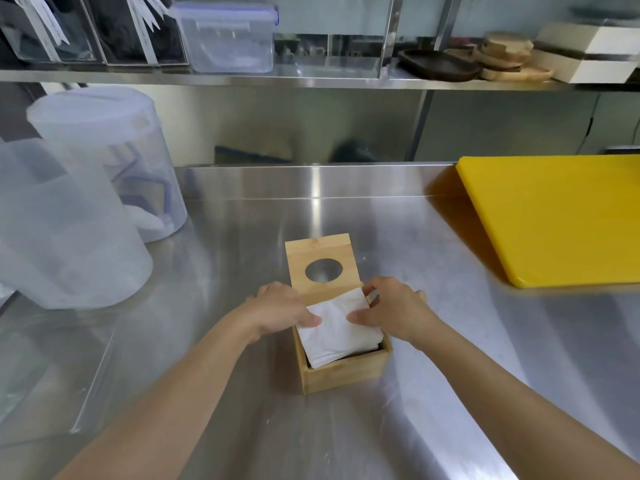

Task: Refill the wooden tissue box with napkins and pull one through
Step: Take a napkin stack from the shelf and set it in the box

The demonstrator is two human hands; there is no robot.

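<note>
Taking the wooden tissue box (341, 367) as my landmark, well off to its left stand two large translucent plastic pitchers (65, 220) at the table's edge, the nearer one partly covering the one behind. The steel table (433, 341) is bare and shiny around the box. My left hand (277, 311) comes in from the left side of the box, palm down, fingers loosely spread, with my thumb pressing on the left part of the napkins (337, 336); it rests on the stack rather than closing around it. The napkins are a white folded stack sitting inside the open box, tilted a little, their top corners rising above the rim and the near edge tucked below the front wall. The box's lid (320, 266) stands tipped up behind the stack, on the far side of the box, and its oval hole shows the table through it; no napkin passes through that hole. My right hand (393, 313) lies on the right side of the box, thumb pressing on the napkins near their middle and the fingers curled over the stack's far right corner, lightly pinching it. Well to the right of the box and farther back lies a thick yellow cutting board (561, 216), flat on the table. Above and beyond the box runs a steel shelf (311, 81) carrying a clear lidded container, wooden dishes and boards.
</note>
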